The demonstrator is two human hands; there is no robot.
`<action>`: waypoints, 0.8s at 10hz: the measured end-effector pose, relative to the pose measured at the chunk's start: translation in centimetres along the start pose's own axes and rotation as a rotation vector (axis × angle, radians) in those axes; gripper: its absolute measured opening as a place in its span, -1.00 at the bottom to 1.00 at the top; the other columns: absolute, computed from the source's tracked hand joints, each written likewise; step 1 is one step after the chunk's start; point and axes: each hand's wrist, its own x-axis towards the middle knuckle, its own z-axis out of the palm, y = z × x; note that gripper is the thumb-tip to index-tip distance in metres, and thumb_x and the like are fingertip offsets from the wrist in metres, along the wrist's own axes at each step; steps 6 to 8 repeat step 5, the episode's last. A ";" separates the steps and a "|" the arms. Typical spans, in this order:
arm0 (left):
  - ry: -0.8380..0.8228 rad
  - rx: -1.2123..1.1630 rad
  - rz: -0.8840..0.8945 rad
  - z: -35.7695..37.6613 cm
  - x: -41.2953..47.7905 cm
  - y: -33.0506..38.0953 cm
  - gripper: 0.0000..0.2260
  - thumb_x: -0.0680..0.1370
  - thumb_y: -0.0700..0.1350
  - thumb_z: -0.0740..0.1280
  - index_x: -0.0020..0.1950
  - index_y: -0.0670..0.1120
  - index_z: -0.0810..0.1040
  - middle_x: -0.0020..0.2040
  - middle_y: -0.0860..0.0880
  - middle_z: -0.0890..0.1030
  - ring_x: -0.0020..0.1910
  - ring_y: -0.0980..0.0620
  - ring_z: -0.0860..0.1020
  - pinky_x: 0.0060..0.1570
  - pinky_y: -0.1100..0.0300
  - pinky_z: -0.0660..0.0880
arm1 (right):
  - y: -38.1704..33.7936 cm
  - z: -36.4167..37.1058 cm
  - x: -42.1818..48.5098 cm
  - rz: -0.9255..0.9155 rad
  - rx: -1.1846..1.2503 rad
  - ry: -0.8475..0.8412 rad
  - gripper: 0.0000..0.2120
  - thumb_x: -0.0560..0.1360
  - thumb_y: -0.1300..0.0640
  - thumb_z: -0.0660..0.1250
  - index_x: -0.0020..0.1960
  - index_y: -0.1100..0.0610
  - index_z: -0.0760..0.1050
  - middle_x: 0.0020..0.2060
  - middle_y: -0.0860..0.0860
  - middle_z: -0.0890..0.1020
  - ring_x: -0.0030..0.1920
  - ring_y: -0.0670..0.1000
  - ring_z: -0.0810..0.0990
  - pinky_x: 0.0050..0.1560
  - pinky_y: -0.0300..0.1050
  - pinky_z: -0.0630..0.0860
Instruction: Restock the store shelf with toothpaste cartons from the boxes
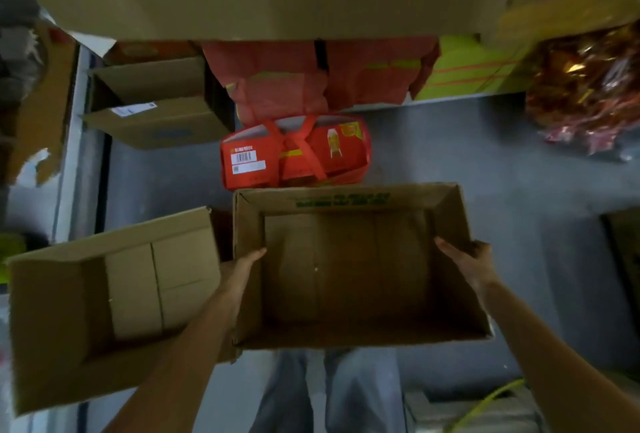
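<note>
box (343, 202) empty, long axis left-right; left hand (242, 268) grips its left wall; right hand (467, 259) grips its right wall

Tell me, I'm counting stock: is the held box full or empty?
Empty: the held box shows only its bare cardboard floor, no cartons inside.

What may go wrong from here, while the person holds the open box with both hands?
1. The left hand and right hand grip the box only by its thin side walls; these may bend and the box may slip.
2. The red carton lies on the floor just beyond the box, which hides part of the floor: a trip is possible.
3. The second box sits close at the left and may be bumped.
</note>
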 end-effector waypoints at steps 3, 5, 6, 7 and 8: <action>0.212 0.075 0.095 -0.2 3.7 -3.0 -0.34 0.45 0.03 0.45 0.47 -0.12 0.29 0.35 -0.15 0.46 0.29 -0.20 0.44 0.32 -0.10 0.36 | -0.3 3.8 4.0 -0.071 -0.011 -0.010 -0.18 0.34 -0.11 0.50 0.43 0.14 0.16 0.32 0.18 0.40 0.30 0.25 0.41 0.33 0.26 0.35; 0.267 0.399 0.365 0.2 0.2 -4.9 -0.46 0.51 0.01 0.38 0.45 -0.03 0.29 0.36 -0.08 0.42 0.29 -0.14 0.44 0.29 -0.08 0.38 | 1.0 4.8 -0.2 -0.178 -0.340 0.046 -0.11 0.37 -0.18 0.45 0.51 0.15 0.11 0.39 0.22 0.32 0.39 0.27 0.29 0.39 0.21 0.26; 0.267 0.399 0.365 0.2 0.2 -4.9 -0.46 0.51 0.01 0.38 0.45 -0.03 0.29 0.36 -0.08 0.42 0.29 -0.14 0.44 0.29 -0.08 0.38 | 1.0 4.8 -0.2 -0.178 -0.340 0.046 -0.11 0.37 -0.18 0.45 0.51 0.15 0.11 0.39 0.22 0.32 0.39 0.27 0.29 0.39 0.21 0.26; 0.267 0.399 0.365 0.2 0.2 -4.9 -0.46 0.51 0.01 0.38 0.45 -0.03 0.29 0.36 -0.08 0.42 0.29 -0.14 0.44 0.29 -0.08 0.38 | 1.0 4.8 -0.2 -0.178 -0.340 0.046 -0.11 0.37 -0.18 0.45 0.51 0.15 0.11 0.39 0.22 0.32 0.39 0.27 0.29 0.39 0.21 0.26; 0.267 0.399 0.365 0.2 0.2 -4.9 -0.46 0.51 0.01 0.38 0.45 -0.03 0.29 0.36 -0.08 0.42 0.29 -0.14 0.44 0.29 -0.08 0.38 | 1.0 4.8 -0.2 -0.178 -0.340 0.046 -0.11 0.37 -0.18 0.45 0.51 0.15 0.11 0.39 0.22 0.32 0.39 0.27 0.29 0.39 0.21 0.26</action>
